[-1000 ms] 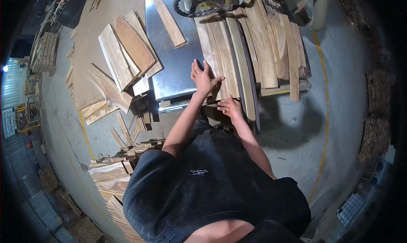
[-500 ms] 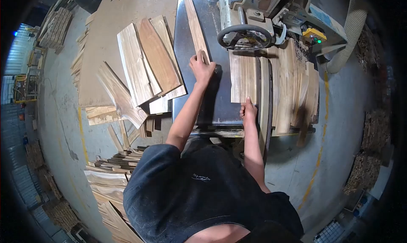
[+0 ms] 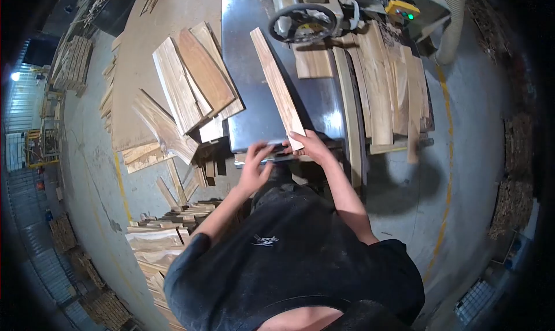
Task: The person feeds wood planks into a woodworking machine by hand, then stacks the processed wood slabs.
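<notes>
A long narrow wooden strip (image 3: 277, 85) slants over the steel machine table (image 3: 248, 117). My right hand (image 3: 315, 147) grips its near end, with the thumb on top and fingers underneath. Just left of that end is my left hand (image 3: 254, 170), fingers apart and somewhat smeared by motion; it appears to hold nothing. Farther up the table, a wider board (image 3: 313, 60) lies partly beneath the machine, behind the black handwheel (image 3: 303, 23); its far part is hidden.
Several loose boards (image 3: 205, 71) lie on the brown sheet surface at left. Upright-lying boards (image 3: 378, 88) line the table's right side. A stack of offcuts (image 3: 153, 238) sits low on the left. A yellow control box (image 3: 403, 10) and a ribbed hose (image 3: 454, 25) flank the machine.
The strip has come nearer to me and passed from my left hand to my right. My right hand has left the wide board, which has slid farther under the machine. The view has shifted.
</notes>
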Demonstrator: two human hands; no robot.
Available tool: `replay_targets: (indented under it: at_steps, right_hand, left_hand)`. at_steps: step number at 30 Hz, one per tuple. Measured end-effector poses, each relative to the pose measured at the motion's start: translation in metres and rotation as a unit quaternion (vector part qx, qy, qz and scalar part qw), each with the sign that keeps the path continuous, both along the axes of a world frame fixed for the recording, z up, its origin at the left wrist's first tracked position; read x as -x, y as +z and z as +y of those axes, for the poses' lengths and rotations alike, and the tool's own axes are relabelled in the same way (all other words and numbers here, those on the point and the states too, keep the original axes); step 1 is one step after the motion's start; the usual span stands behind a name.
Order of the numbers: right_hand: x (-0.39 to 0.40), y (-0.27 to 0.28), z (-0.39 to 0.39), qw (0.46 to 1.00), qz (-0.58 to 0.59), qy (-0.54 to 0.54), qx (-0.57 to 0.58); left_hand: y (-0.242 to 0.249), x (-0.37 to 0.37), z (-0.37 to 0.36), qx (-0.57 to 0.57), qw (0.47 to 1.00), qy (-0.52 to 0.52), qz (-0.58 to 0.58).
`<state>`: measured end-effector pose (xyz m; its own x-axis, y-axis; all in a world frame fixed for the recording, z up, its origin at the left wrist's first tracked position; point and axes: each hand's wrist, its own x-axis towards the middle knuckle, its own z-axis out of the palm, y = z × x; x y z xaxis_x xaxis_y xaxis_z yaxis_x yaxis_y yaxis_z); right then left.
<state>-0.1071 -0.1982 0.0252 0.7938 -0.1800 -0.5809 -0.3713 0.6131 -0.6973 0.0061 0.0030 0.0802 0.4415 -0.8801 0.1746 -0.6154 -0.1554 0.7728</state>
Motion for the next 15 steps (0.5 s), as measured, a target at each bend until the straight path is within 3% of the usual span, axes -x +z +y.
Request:
replay_targets:
  at_steps: [2, 3, 6, 10, 15]
  right_hand:
    - [0.038, 0.006, 0.015, 0.999, 0.016, -0.002, -0.028]
    - [0.058, 0.000, 0.022, 0.997, 0.007, -0.031, -0.071]
    - [0.110, -0.016, 0.039, 0.991, 0.013, -0.055, -0.122]
    - [0.163, -0.039, 0.063, 0.987, 0.034, -0.105, -0.119]
    - [0.181, -0.047, 0.080, 0.971, 0.048, -0.160, -0.170]
  left_hand:
    - [0.032, 0.023, 0.094, -0.043, 0.994, -0.098, -0.031]
    - [0.032, 0.042, 0.151, -0.091, 0.987, -0.119, 0.050]
    - [0.046, 0.103, 0.247, -0.213, 0.969, -0.123, 0.041]
    - [0.027, 0.157, 0.264, -0.250, 0.966, -0.062, -0.031]
    - [-0.014, 0.166, 0.198, -0.219, 0.972, 0.006, -0.089]
